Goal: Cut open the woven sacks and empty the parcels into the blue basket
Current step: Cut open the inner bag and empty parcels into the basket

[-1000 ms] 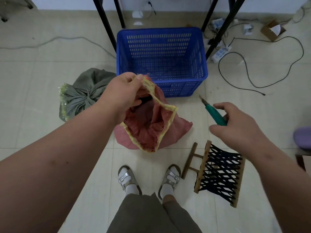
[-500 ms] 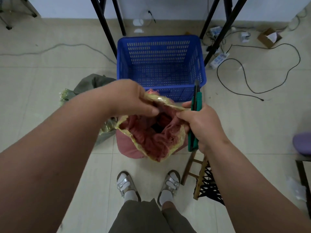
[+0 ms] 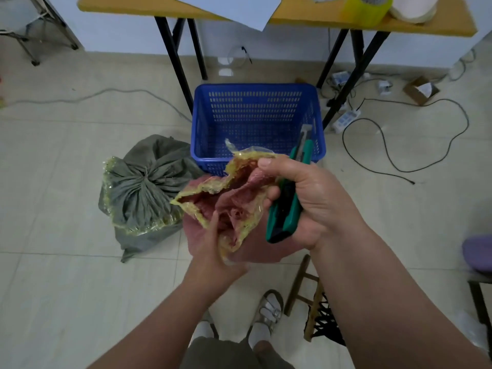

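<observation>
Far left on the tiled floor (image 3: pixel 66 161): grey cable (image 3: pixel 106 92) runs across the tiles. Next over, green woven sack (image 3: pixel 143 193) sits on the floor, neck gathered and tied, yellowish tape round the mouth, not cut.

Centre: red woven sack (image 3: pixel 234 201) is held up between both hands, mouth open and facing the camera, yellow taped rim crumpled. It hangs in front of the near edge of the blue basket (image 3: pixel 255 113). Whether its bottom touches the floor: can't tell, hands hide it. No parcels visible inside from this angle.

Left hand (image 3: pixel 210 243) is under the sack at the low near side, fingers curled up into the rim, gripping it.

Blue basket stands on the floor beneath the desk (image 3: pixel 292 12), between its black legs; only its perforated walls and bottom show.

Right hand (image 3: pixel 306 198) pinches the far right side of the sack rim with thumb and fingertips, and the same hand clamps a green utility knife (image 3: pixel 288 206) against the palm. Knife points away from the person, tip over the basket's right corner.

Lower right: wooden folding stool (image 3: pixel 314 304) with black webbing on the floor, just beside the sandalled right foot (image 3: pixel 269 312). Further right: black cable (image 3: pixel 426 145), white power strip (image 3: pixel 346 119), small cardboard box (image 3: pixel 420 89).

On the desk: paper sheets (image 3: pixel 231 6), yellow tape roll (image 3: pixel 367 8).
</observation>
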`<state>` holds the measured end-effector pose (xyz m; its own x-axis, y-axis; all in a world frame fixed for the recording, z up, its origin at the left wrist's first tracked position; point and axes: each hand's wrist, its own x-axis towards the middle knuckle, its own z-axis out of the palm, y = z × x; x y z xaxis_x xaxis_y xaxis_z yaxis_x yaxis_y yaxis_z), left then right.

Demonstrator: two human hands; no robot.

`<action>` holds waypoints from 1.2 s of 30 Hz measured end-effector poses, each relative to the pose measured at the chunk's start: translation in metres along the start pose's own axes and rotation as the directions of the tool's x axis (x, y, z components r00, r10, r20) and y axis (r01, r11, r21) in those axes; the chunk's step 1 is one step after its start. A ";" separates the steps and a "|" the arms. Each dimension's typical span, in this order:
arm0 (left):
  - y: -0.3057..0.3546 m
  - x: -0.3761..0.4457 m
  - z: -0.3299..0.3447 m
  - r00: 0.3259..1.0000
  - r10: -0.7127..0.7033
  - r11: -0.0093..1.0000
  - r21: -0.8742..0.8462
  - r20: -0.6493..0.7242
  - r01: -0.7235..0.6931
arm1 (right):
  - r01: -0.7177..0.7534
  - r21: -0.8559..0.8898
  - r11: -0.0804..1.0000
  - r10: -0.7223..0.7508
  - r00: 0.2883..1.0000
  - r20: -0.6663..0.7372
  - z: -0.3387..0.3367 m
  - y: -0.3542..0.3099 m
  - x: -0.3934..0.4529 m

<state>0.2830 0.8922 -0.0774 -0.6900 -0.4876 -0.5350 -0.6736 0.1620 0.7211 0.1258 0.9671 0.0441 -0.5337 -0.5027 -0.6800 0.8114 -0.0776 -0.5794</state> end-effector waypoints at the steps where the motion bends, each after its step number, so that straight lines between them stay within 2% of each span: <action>1: 0.007 0.006 -0.001 0.995 0.044 0.996 -0.068 -0.087 -0.050 | 0.017 0.013 1.000 -0.017 0.999 0.028 0.004 -0.004 -0.003; 4: 0.042 0.020 -0.022 0.966 0.056 0.995 -0.069 -0.252 -0.076 | 0.123 0.057 0.991 -0.125 0.991 0.035 0.006 -0.029 -0.013; 7: 0.084 0.019 -0.059 0.937 0.098 0.993 -0.032 -0.336 -0.116 | 0.277 0.036 0.960 -0.273 0.959 -0.079 -0.010 -0.064 -0.017; 11: 0.148 0.004 -0.101 0.835 0.313 0.938 0.283 -0.452 -0.198 | 0.374 -0.091 0.923 -0.384 0.900 -0.204 -0.045 -0.090 -0.015; 13: 0.178 -0.003 -0.110 0.787 0.387 0.911 0.333 -0.480 -0.245 | 0.381 -0.176 0.908 -0.412 0.889 -0.199 -0.059 -0.092 -0.014; 17: 0.231 -0.010 -0.118 0.709 0.514 0.857 0.259 -0.482 -0.445 | 0.309 -0.384 0.870 -0.417 0.877 -0.238 -0.088 -0.083 -0.006; 20: 0.271 -0.021 -0.122 0.699 0.608 0.788 0.174 -0.377 -0.591 | 0.196 -0.506 0.840 -0.360 0.899 -0.249 -0.105 -0.061 0.002; 23: 0.307 -0.032 -0.128 0.671 0.677 0.710 0.031 -0.302 -0.703 | 0.129 -0.686 0.716 -0.349 0.917 -0.193 -0.107 -0.032 0.006; 25: 0.330 -0.037 -0.134 0.628 0.724 0.642 -0.055 -0.285 -0.765 | 0.124 -0.725 0.677 -0.329 0.933 -0.147 -0.104 -0.015 0.013; 27: 0.351 -0.032 -0.140 0.598 0.750 0.599 -0.093 -0.282 -0.795 | 0.169 -0.674 0.719 -0.341 0.931 -0.131 -0.094 -0.007 0.019; 30: 0.365 -0.003 -0.158 0.705 0.625 0.711 -0.127 -0.336 -0.691 | 0.237 -0.619 0.749 -0.439 0.877 -0.195 -0.074 -0.017 0.029; 33: 0.349 0.037 -0.186 0.732 0.586 0.732 -0.161 -0.347 -0.662 | 0.321 -0.576 0.752 -0.519 0.827 -0.217 -0.047 -0.046 0.030; 35: 0.315 0.065 -0.199 0.811 0.447 0.802 -0.234 -0.378 -0.550 | 0.369 -0.576 0.729 -0.553 0.814 -0.178 -0.024 -0.065 0.029; 36: 0.294 0.080 -0.203 0.844 0.366 0.859 -0.208 -0.392 -0.469 | 0.395 -0.576 0.716 -0.566 0.811 -0.148 -0.012 -0.074 0.031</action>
<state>0.0833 0.7266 0.1807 -0.7248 -0.6888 -0.0150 -0.2000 0.1896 0.9613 0.0469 0.9675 0.0606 -0.9274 -0.2366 -0.2899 0.2329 0.2414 -0.9421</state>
